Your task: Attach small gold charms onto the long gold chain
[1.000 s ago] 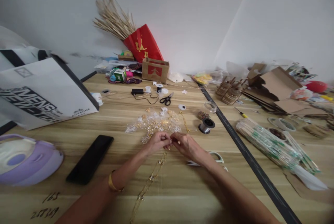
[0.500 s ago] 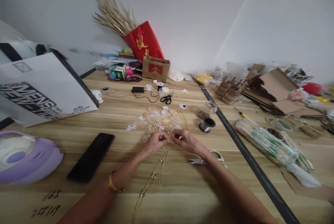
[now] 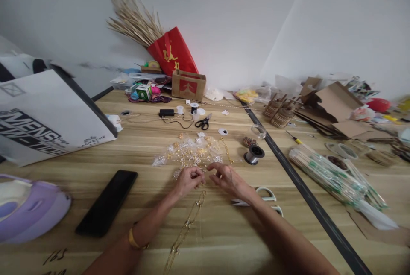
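My left hand (image 3: 188,179) and my right hand (image 3: 226,176) rest close together on the wooden table (image 3: 224,241), fingers curled in pinches. The left hand pinches the top end of a gold chain (image 3: 185,228) that trails toward me across the wood. What the right fingertips hold is too small to make out. Just beyond both hands lies a heap of small gold and clear beads on plastic (image 3: 192,151). A gold bangle (image 3: 134,241) sits on my left wrist.
White-handled scissors (image 3: 265,196) lie right of my right wrist. A wire spool (image 3: 253,153), black scissors (image 3: 203,122), a black phone (image 3: 107,202), a purple container (image 3: 28,211), a white shopping bag (image 3: 45,117) and bagged sticks (image 3: 336,179) surround the hands.
My hands have drawn slightly apart and the right fingers have loosened a little. The view has shifted a bit; the chain still trails from the left hand.
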A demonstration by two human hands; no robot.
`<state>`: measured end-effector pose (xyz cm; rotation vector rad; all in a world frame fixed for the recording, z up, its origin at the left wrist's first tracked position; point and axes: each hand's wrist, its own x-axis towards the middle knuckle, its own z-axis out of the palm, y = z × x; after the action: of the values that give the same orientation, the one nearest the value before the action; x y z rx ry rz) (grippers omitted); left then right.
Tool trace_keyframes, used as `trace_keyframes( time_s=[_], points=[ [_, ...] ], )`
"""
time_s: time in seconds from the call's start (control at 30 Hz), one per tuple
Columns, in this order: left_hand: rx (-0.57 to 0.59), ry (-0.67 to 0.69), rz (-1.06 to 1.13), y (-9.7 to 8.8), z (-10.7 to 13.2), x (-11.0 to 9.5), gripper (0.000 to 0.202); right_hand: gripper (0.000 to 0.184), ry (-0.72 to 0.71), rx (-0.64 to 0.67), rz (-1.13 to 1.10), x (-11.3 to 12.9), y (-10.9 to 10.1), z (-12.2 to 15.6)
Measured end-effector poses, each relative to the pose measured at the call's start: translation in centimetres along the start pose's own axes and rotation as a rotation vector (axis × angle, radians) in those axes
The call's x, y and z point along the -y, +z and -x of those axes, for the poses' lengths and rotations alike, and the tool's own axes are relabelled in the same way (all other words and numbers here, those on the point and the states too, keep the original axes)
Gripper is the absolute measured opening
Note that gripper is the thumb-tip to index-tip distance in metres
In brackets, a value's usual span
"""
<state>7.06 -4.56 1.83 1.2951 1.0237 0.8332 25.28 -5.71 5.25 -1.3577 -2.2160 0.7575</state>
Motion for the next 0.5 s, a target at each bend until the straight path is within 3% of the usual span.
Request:
trace_keyframes(
  time_s=[0.27,0.5],
  points=[
    [-0.001,0.046,-0.003,-0.2,0.1,0.3,0.022,0.01,-0.018,0.025,-0.175,-0.4,2.0,-0.3],
    [0.003,0.059,-0.008,-0.4,0.0,0.6,0.026,0.013,0.016,0.007,-0.299,-0.5,2.0,-0.2]
  ],
)
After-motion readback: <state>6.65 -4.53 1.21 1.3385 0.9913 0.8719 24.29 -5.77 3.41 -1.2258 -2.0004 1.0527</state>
